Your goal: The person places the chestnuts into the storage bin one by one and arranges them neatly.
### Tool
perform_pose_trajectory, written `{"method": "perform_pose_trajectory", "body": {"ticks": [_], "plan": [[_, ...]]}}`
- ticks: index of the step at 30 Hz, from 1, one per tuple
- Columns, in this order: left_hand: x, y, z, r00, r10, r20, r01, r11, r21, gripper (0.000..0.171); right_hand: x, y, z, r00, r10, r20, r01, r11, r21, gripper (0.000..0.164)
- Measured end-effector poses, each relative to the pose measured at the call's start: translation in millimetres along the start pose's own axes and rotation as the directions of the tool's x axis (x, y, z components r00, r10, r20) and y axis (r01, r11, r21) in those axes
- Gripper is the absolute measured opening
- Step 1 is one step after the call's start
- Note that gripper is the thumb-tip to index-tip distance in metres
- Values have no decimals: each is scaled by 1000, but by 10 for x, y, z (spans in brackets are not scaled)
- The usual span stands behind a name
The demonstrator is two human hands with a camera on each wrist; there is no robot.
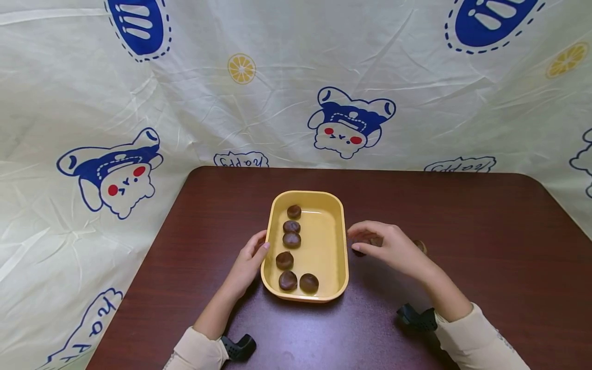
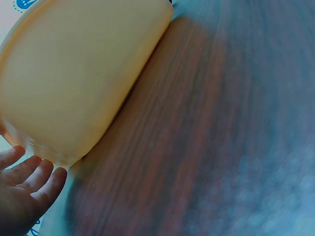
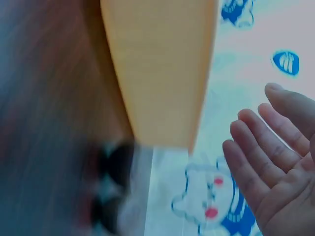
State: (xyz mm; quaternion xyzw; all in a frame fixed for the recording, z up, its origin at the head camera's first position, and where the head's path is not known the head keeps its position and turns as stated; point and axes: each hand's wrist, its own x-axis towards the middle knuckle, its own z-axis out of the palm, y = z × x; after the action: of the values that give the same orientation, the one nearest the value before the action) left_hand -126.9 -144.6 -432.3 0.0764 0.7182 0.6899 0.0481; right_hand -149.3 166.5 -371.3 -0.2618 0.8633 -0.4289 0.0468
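Note:
A yellow rectangular tray (image 1: pixel 324 246) stands on the table with several brown chestnuts (image 1: pixel 292 240) inside, mostly along its left side. At the tray's left edge my left hand (image 1: pixel 247 264) holds on, thumb at the rim and fingertips against the outer wall, as the left wrist view shows. My right hand (image 1: pixel 388 246) is just right of the tray, fingers loosely bent with nothing in them. Partly hidden beneath that hand lies a dark chestnut (image 1: pixel 358 253); behind it another brown one (image 1: pixel 421 246) peeks out. Two blurred dark round shapes (image 3: pixel 120 164) show in the right wrist view.
The dark brown wooden table (image 1: pixel 485 246) has rounded far corners. Beyond its far edge hangs a pale cloth (image 1: pixel 277 118) printed with cartoon figures and orange slices. Each wrist wears a black device (image 1: pixel 416 317).

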Motion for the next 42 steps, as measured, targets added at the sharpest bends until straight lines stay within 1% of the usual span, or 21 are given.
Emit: {"method": "perform_pose_trajectory", "body": {"ticks": [3,7,9,12,15,16,21,23,25,28,30,31,35,37,38,42], "plan": [[23,-81,-13,1000,2,-3,-2,1000,5,43,-124,76,-162,997,46,-60,-50,997,-61,27],[28,-96,-13,1000,4,-8,-4,1000,12,43,-278,215,-361,990,56,-128,-74,988,-138,28],[21,-66,-10,1000,-2,-10,2,1000,4,43,-346,307,-441,985,60,-160,-88,982,-169,27],[-14,33,13,1000,-3,-6,3,1000,10,42,-437,468,-532,977,83,-198,-122,973,-194,27],[-41,114,30,1000,-4,-3,4,1000,10,41,-503,614,-588,969,127,-213,-171,965,-201,28],[-38,110,29,1000,2,-2,-2,1000,15,41,-521,657,-598,967,142,-211,-185,962,-201,29],[19,-58,-7,1000,11,-6,-11,1000,19,43,-582,854,-608,965,201,-170,-234,951,-203,35],[2,-23,2,1000,8,-6,-8,1000,26,43,-608,921,-599,962,227,-154,-255,946,-200,37],[2,-28,0,1000,-3,-6,3,1000,22,43,-627,973,-587,958,251,-140,-274,944,-185,39],[2,-27,-3,1000,-9,-6,9,1000,20,43,-646,995,-579,951,281,-126,-300,938,-175,42],[25,-89,-22,1000,-11,-6,11,1000,8,43,-646,1003,-573,952,281,-125,-300,938,-175,42],[24,-81,-22,1000,-10,-6,10,1000,8,42,-646,1005,-570,952,278,-125,-297,938,-178,41],[-28,60,5,1000,6,-2,-6,1000,12,41,-645,1010,-559,954,266,-135,-289,937,-198,39],[-52,124,22,1000,12,1,-12,1000,25,41,-648,1006,-557,955,254,-154,-282,938,-204,38],[-63,155,30,1000,9,1,-9,999,30,41,-649,1002,-555,954,247,-172,-280,937,-208,37],[-68,186,38,1000,-11,3,10,999,38,41,-650,966,-548,947,205,-248,-260,942,-211,35]]}}
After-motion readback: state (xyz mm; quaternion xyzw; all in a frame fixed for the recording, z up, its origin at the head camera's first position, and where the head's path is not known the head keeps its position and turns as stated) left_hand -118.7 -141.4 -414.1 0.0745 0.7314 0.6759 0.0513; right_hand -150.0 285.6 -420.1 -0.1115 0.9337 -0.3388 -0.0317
